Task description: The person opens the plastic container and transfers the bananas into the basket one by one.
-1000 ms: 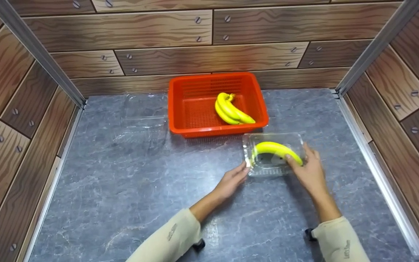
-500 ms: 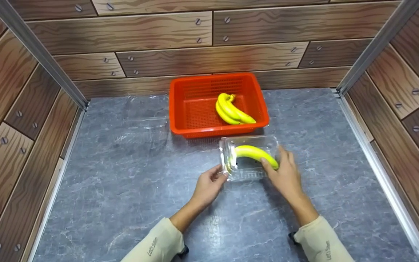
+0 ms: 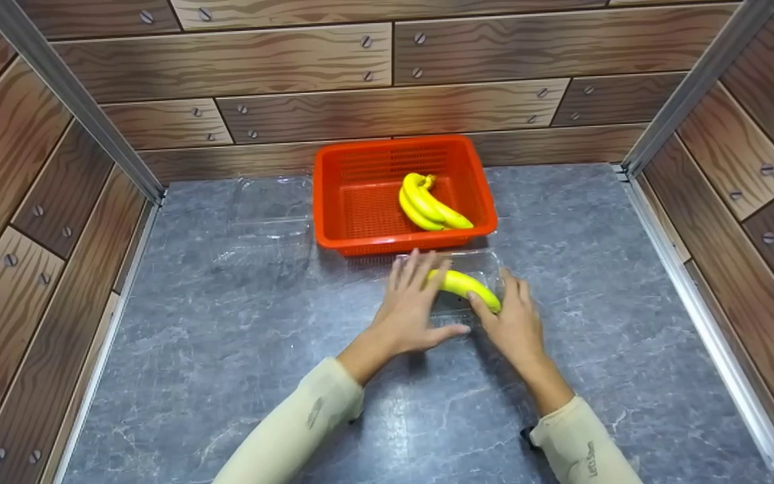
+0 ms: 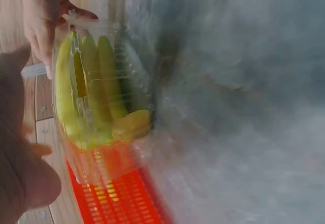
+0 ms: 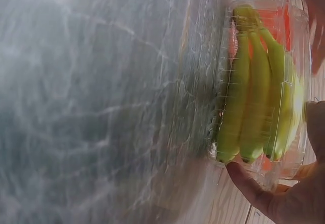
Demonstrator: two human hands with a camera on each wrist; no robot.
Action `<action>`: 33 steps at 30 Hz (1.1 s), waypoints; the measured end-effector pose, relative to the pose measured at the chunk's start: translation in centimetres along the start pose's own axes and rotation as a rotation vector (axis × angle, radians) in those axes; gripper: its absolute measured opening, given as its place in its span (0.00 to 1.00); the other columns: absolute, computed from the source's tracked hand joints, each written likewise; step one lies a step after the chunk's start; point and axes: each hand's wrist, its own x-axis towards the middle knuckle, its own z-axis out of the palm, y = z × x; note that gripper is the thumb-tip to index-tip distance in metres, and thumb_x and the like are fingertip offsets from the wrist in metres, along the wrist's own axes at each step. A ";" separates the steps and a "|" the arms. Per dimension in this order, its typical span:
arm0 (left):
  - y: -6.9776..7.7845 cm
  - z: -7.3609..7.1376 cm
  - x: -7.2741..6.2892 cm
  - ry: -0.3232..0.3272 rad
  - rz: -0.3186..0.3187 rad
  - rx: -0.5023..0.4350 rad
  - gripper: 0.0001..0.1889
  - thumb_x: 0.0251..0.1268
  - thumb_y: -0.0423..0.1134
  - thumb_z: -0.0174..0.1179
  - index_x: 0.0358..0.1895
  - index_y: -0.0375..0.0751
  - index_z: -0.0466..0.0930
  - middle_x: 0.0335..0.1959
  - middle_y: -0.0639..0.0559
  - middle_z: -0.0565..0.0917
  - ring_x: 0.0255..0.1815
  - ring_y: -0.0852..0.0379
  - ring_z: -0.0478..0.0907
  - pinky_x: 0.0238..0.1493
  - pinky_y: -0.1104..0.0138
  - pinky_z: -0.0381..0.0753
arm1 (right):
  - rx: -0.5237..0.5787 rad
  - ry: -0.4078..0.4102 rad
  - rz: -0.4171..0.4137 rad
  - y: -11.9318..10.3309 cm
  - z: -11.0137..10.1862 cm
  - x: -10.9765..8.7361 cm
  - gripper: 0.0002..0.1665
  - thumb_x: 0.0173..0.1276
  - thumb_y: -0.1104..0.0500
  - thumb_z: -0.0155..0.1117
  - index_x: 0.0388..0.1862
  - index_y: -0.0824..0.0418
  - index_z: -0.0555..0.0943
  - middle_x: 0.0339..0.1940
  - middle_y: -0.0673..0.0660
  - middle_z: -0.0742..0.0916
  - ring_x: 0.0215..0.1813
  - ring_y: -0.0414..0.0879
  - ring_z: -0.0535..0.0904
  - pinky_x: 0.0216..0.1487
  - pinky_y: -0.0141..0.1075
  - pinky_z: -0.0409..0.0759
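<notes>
A clear plastic clamshell container (image 3: 451,316) stands just in front of the red basket, with a bunch of bananas (image 3: 464,288) inside. In the right wrist view, several bananas (image 5: 259,92) lie side by side behind the clear wall. My left hand (image 3: 408,312) is spread, fingers apart, over the container's left end; whether it touches the plastic I cannot tell. The right hand (image 3: 513,323) grips the container's right end, its thumb on the near side by the banana tips. Glare and the left hand hide part of the lid, so how firmly it is closed cannot be seen.
Behind the container stands a red plastic basket (image 3: 333,202) holding another bunch of bananas (image 3: 427,202). More clear plastic packaging (image 3: 269,202) lies left of the basket, hard to see against the grey marbled surface (image 3: 226,349). Wood-patterned walls (image 3: 306,57) enclose the back and sides.
The container with the bananas has moved left, the right hand staying on its right end. My left hand has let go of the left edge and spread its fingers above that end.
</notes>
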 end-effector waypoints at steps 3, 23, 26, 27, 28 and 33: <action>0.2 0.2 1.7 -0.121 0.042 0.130 0.61 0.59 0.87 0.52 0.90 0.60 0.42 0.92 0.48 0.41 0.93 0.38 0.36 0.91 0.40 0.38 | -0.005 -0.008 0.004 -0.1 0.2 0.2 0.50 0.74 0.40 0.70 0.83 0.66 0.64 0.72 0.72 0.76 0.65 0.76 0.78 0.65 0.70 0.77; -0.4 1.4 4.2 -0.150 0.068 0.255 0.53 0.65 0.85 0.46 0.89 0.70 0.41 0.92 0.51 0.44 0.93 0.43 0.40 0.91 0.41 0.41 | 0.292 -0.437 -0.040 6.0 -0.9 2.0 0.76 0.65 0.41 0.79 0.91 0.54 0.33 0.91 0.69 0.47 0.90 0.73 0.46 0.86 0.71 0.49; -0.5 1.5 4.4 -0.156 0.059 0.248 0.53 0.65 0.85 0.45 0.88 0.71 0.40 0.92 0.51 0.44 0.93 0.43 0.40 0.91 0.42 0.40 | 0.334 -0.492 -0.050 6.9 -0.9 2.6 0.76 0.67 0.44 0.78 0.91 0.53 0.31 0.92 0.68 0.43 0.90 0.72 0.40 0.86 0.73 0.43; -0.6 1.5 4.4 -0.159 0.055 0.248 0.53 0.65 0.85 0.44 0.88 0.71 0.39 0.92 0.51 0.44 0.93 0.44 0.40 0.91 0.42 0.39 | 0.351 -0.506 -0.056 7.2 -1.0 2.8 0.75 0.67 0.46 0.78 0.91 0.53 0.30 0.92 0.68 0.42 0.91 0.72 0.38 0.86 0.73 0.41; -0.6 1.5 4.5 -0.159 0.053 0.240 0.52 0.66 0.85 0.44 0.88 0.71 0.40 0.92 0.51 0.44 0.93 0.44 0.40 0.91 0.43 0.39 | 0.367 -0.519 -0.063 7.4 -1.0 3.0 0.75 0.68 0.47 0.78 0.91 0.53 0.30 0.91 0.68 0.41 0.91 0.72 0.37 0.86 0.73 0.40; -0.5 1.5 4.7 -0.169 0.046 0.225 0.52 0.66 0.86 0.43 0.88 0.71 0.39 0.92 0.52 0.42 0.93 0.45 0.40 0.92 0.44 0.39 | 0.396 -0.553 -0.089 8.1 -1.4 3.5 0.76 0.66 0.53 0.80 0.91 0.51 0.31 0.91 0.69 0.41 0.90 0.73 0.36 0.85 0.74 0.37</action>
